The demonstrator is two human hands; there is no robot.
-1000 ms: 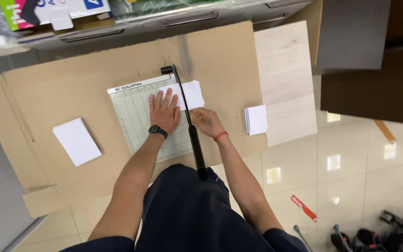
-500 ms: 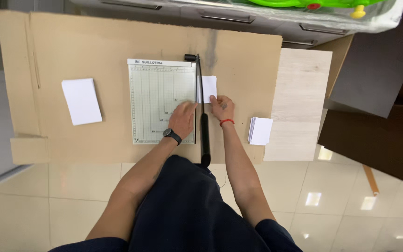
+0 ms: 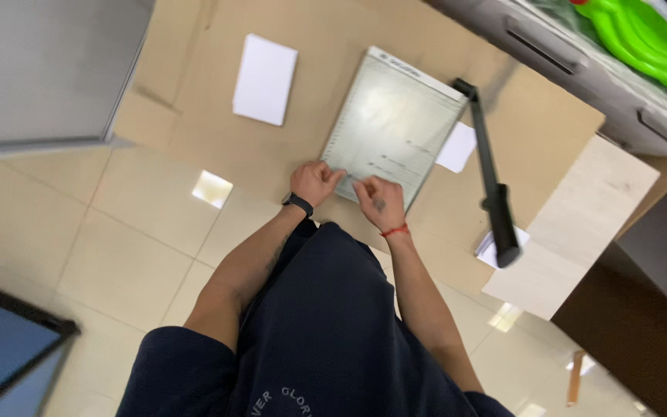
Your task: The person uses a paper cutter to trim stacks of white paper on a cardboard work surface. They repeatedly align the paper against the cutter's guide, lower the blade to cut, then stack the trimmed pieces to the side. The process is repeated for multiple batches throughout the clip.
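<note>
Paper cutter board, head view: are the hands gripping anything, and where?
Both the left hand and right hand rest at the near edge of the pale gridded paper cutter board. The image is too blurred to tell whether either holds anything.

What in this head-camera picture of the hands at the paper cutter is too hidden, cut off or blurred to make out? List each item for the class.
- Head view: whatever the left hand and right hand pinch at the paper cutter edge; fingers and motion blur hide it.
- Grid markings on the cutter: blurred.
- Small paper stack: partly behind the raised blade arm.
- Green plastic thing: cut off by the top edge.
</note>
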